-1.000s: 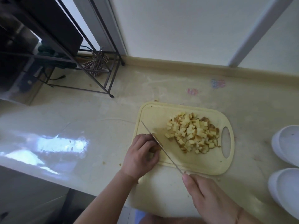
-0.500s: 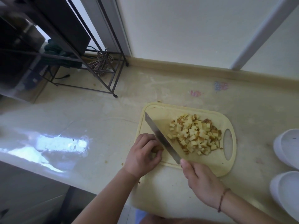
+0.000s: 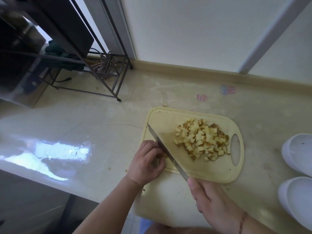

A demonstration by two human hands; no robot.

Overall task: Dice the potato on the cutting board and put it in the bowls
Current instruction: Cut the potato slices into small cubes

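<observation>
Since half a second ago the knife has tipped from showing its flat toward edge-on, and both hands keep their places at the board's near-left corner.

Left hand curled knuckles-up over a small potato remnant, fingertips pinching it against the cutting board, just left of the blade. Right hand wrapped closed around the knife handle off the board's near edge; handle itself hidden in the fist. Blade runs diagonally, tip toward the board's far-left corner. Diced potato heaped on the board's right half beside the handle slot, apart from the blade. Two white bowls at the right frame edge on the counter, well apart from the pile; what shows of them holds no dice. Metal rack far left.
</observation>
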